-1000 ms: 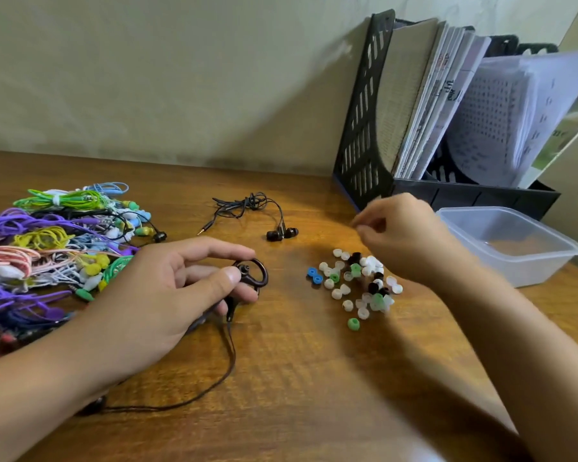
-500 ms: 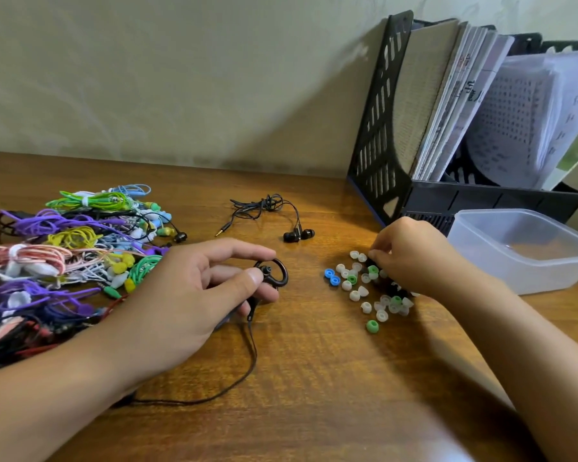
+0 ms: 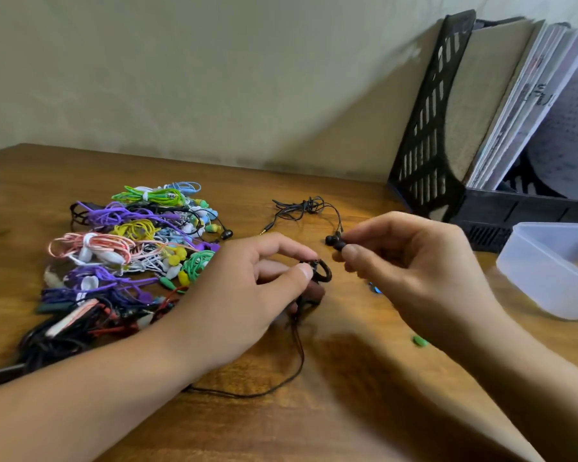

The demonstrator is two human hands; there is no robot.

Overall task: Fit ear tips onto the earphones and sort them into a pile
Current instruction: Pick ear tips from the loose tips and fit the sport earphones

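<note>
- Earphone (image 3: 317, 273), black with an ear hook, pinched in left hand (image 3: 247, 295) above wooden table (image 3: 331, 411); its cable trails toward the near table edge.
- Right hand (image 3: 414, 261), just right of earphone, fingers curled, thumb and forefinger pinched together; what it pinches is too blurred to tell.
- Green ear tip (image 3: 420, 341) lies below right hand.
- Bundled earphone pile (image 3: 131, 248) left of earphone.
- Loose black earphones (image 3: 301, 211) beyond it.

You won't get any readable text here: the white paper booklets (image 3: 528, 105) standing in the black perforated plastic file rack (image 3: 427, 135) show some dark printed marks and rows of dots, but it's all too blurry to make out
</note>
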